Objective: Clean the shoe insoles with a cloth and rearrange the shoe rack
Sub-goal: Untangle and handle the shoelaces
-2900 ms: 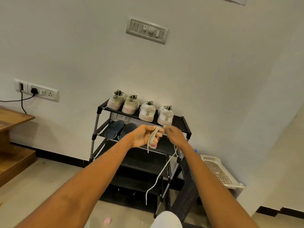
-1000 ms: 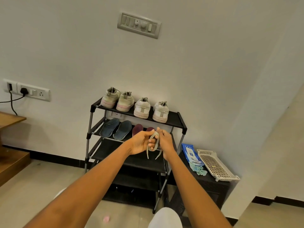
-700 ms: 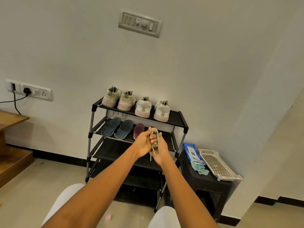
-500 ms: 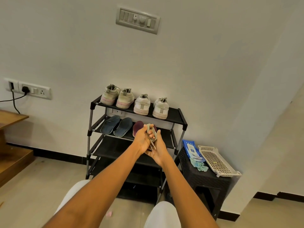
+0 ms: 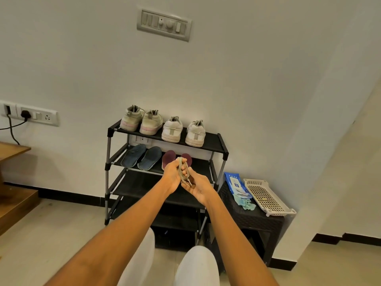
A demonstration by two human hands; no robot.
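A black shoe rack [image 5: 214, 144] stands against the wall. Two pairs of pale sneakers [image 5: 173, 130] sit on its top shelf. On the second shelf lie two blue insoles [image 5: 142, 156] and two maroon insoles [image 5: 168, 158]. In front of the rack my left hand [image 5: 172, 175] grips a grey shoelace [image 5: 182, 172] coiled into loops. My right hand [image 5: 198, 186] is just below it, palm up, fingers touching the lace's hanging ends. A green cloth [image 5: 244, 202] lies on the black stool.
A black woven stool [image 5: 257, 221] right of the rack carries a blue wipes pack [image 5: 235, 182] and a white perforated tray [image 5: 266, 197]. Wooden steps [image 5: 14, 195] are at the left. A plugged socket [image 5: 31, 115] and a switch panel [image 5: 164, 24] are on the wall.
The long lace that hung down 2.9 s ago is now wound into a small coil in my left hand. Both hands stay together in front of the second shelf.
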